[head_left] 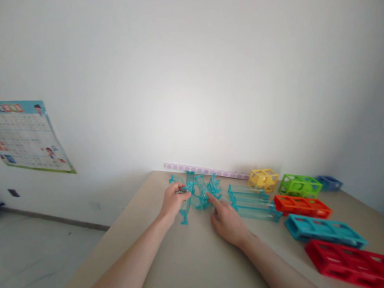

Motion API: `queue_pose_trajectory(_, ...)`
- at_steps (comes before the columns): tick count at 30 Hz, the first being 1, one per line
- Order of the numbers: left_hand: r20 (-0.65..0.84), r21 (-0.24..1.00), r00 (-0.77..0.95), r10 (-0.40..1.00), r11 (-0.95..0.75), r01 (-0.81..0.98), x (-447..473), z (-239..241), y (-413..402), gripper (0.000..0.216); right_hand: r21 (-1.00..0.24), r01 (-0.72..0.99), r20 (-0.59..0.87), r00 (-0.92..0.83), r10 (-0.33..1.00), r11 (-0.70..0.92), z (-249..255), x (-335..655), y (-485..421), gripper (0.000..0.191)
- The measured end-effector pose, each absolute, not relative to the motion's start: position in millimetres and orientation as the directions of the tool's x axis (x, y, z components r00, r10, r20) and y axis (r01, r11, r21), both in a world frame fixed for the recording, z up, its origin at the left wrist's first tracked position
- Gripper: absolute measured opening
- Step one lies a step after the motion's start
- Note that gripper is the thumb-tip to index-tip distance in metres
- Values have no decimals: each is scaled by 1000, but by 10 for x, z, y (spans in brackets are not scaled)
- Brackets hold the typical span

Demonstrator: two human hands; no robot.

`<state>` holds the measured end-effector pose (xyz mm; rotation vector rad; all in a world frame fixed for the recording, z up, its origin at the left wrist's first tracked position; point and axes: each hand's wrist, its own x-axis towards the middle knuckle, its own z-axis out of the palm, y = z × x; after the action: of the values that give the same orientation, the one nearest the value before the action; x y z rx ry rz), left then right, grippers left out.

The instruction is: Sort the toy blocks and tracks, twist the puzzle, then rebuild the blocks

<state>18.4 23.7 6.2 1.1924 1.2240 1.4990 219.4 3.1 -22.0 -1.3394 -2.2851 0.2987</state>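
My left hand (176, 199) pinches a see-through teal plastic track piece (185, 209), whose clip end points down toward the table. My right hand (228, 219) rests low over the table, index finger stretched out to the edge of a small pile of similar teal pieces (201, 185). That fingertip touches or nearly touches one of them; the other fingers curl loosely, and I see nothing held in them. Some pieces in the pile are curved, and they overlap one another. Longer straight teal track pieces (253, 204) lie side by side just right of my right hand.
Open-frame plastic blocks stand along the right: yellow (263, 180), green (299, 185), dark blue (329, 183), orange (302, 206), blue (325, 231) and red (352, 262). A purple-and-white strip (207, 171) runs along the wall at the table's back edge. The table's left edge drops to the floor.
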Motion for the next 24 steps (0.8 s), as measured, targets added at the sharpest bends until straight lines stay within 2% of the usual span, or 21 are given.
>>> queue_pose_trajectory(3, 100, 969, -188, 977, -139, -206, 189, 75, 237, 22, -438, 750, 292, -402, 868, 495, -256, 2199, 51, 72)
queue_pose_trajectory(8, 52, 947, -130, 990, -90, -308, 213, 109, 213, 23, -438, 753, 298, -393, 870, 491, -277, 2207, 75, 69)
queue_pose_trajectory(24, -34, 915, -72, 997, 2, -403, 191, 60, 248, 23, -455, 727, 304, -415, 858, 513, -220, 2196, 34, 73)
